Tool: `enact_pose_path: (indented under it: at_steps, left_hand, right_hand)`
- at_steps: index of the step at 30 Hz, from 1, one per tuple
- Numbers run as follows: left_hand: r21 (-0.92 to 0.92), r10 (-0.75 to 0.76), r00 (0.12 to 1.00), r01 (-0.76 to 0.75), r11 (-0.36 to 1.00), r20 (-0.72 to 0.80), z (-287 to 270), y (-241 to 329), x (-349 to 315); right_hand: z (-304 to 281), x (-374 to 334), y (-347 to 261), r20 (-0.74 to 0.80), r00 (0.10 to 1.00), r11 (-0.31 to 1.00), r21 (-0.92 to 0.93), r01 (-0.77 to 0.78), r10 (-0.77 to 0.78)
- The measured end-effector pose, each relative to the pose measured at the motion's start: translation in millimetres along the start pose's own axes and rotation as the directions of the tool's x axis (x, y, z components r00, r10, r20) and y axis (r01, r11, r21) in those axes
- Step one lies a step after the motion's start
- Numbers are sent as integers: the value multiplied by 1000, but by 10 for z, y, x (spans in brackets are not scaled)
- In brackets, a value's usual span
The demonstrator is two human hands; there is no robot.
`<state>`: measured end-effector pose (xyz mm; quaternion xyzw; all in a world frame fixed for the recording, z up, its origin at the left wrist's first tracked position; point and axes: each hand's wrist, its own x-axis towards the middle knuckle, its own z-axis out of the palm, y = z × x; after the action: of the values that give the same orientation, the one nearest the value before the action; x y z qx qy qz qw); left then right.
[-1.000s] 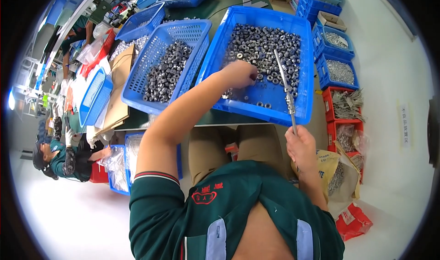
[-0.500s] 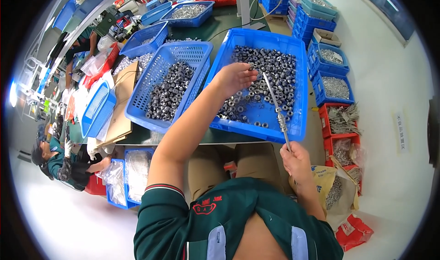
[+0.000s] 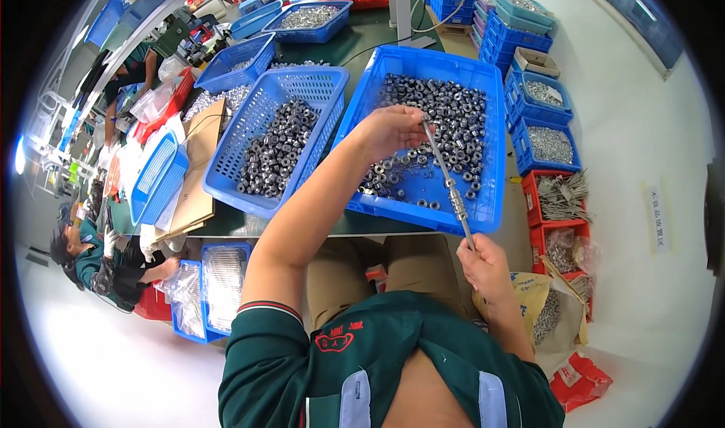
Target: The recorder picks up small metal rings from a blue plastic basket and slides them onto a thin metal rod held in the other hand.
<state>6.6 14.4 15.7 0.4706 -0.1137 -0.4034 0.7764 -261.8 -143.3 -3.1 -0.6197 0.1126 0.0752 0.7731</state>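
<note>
My right hand [image 3: 487,266] is closed around the lower end of a thin metal rod [image 3: 438,155] that slants up and to the left over the blue bin. Several small metal rings or collars [image 3: 456,203] sit along the rod's lower half. At the rod's upper tip is my left hand [image 3: 394,132], its thumb and fingers pinched together; what they hold is too small to make out. Below both hands, the solid blue bin [image 3: 495,164] holds many loose dark metal rings [image 3: 453,111], with a few scattered on its near floor.
A perforated blue basket [image 3: 332,96] of similar rings stands left of the bin, beside flattened cardboard [image 3: 198,164]. Stacked blue crates [image 3: 521,43] and red boxes [image 3: 555,190] line the right side. A yellow sack [image 3: 532,296] lies near my right forearm. A co-worker [image 3: 94,258] sits far left.
The rod's upper tip has swung left and met my left hand, which was apart from it before. My left fingers have drawn together; my right hand has shifted slightly left.
</note>
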Motion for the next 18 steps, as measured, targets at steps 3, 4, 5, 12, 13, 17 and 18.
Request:
enact_pose_path:
  at_steps: [3, 4, 5, 12, 13, 17, 18]
  left_hand:
    - [5, -37, 993, 37, 999, 114, -24, -13, -27]
    - [47, -65, 992, 60, 997, 112, -6, -11, -29]
    - [90, -92, 990, 83, 993, 109, 10, -11, -36]
    - [304, -170, 963, 101, 947, 209, -1, -65, -40]
    - [271, -186, 942, 109, 956, 280, 66, -100, -68]
    - [296, -200, 896, 82, 952, 396, 174, -188, -84]
    - [284, -193, 890, 76, 956, 414, 171, -191, -91]
  right_hand:
    - [-12, 1, 24, -6, 1000, 1000, -6, 15, -15]
    - [-18, 0, 34, -12, 999, 999, -23, 34, -34]
    - [-12, -5, 25, -13, 999, 999, -21, 29, -29]
    - [112, -12, 21, -49, 998, 999, -43, 30, -32]
    - [128, -4, 13, -59, 998, 999, -37, 26, -28]
    - [181, 41, -18, -32, 999, 995, 99, 10, -6]
    - [192, 48, -13, -29, 999, 994, 109, 25, -22]
